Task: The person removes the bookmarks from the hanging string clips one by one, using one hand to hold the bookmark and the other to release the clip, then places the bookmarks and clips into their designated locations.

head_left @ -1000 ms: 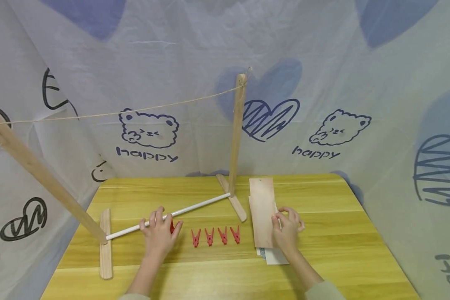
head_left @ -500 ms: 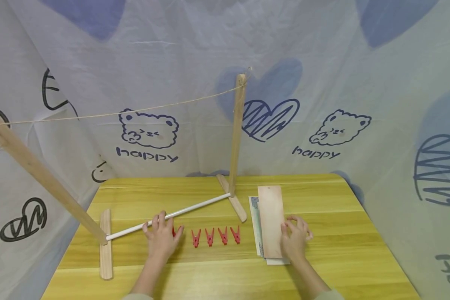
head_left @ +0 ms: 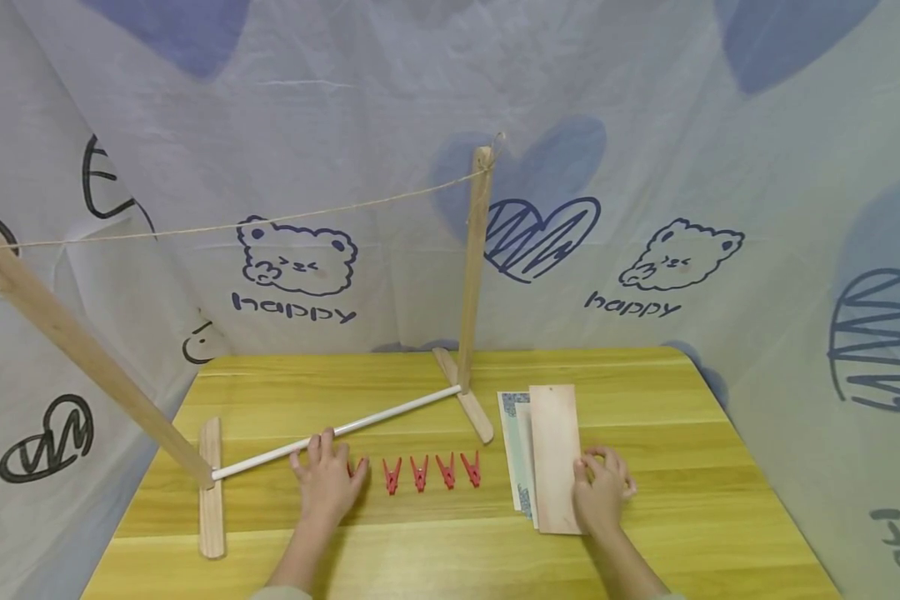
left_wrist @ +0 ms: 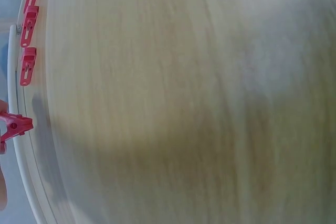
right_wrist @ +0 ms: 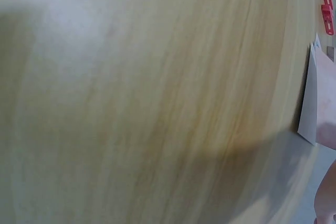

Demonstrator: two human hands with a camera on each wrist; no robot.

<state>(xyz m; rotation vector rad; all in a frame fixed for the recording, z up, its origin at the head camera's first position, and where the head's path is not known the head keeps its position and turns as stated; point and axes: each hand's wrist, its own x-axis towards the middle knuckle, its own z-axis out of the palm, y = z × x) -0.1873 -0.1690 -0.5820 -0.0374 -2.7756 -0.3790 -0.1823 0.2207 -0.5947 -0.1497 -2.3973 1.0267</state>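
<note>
My left hand (head_left: 326, 483) is beside the white rod, left of a row of several red clothespins (head_left: 420, 473). Between its thumb and fingers it pinches another red clothespin (left_wrist: 17, 125), raised off the tabletop in the left wrist view and mostly covered by the hand in the head view. At the right, my right hand (head_left: 602, 492) pinches the right edge of a long pale-pink card (head_left: 555, 458) with a small hole near its top. Under and left of that card lie other cards, one pale green with a blue pattern (head_left: 516, 450). The right fingertips are partly hidden.
Two wooden posts (head_left: 474, 275) on flat feet stand on the yellow wood-grain table (head_left: 420, 558). A twine line (head_left: 307, 215) runs between their tops. A white rod (head_left: 390, 414) joins them low down. A printed cloth (head_left: 420, 75) hangs behind.
My right hand has drawn the pink card right and toward me, baring more of the green card beneath. My left hand has shifted slightly right and nearer with its clothespin.
</note>
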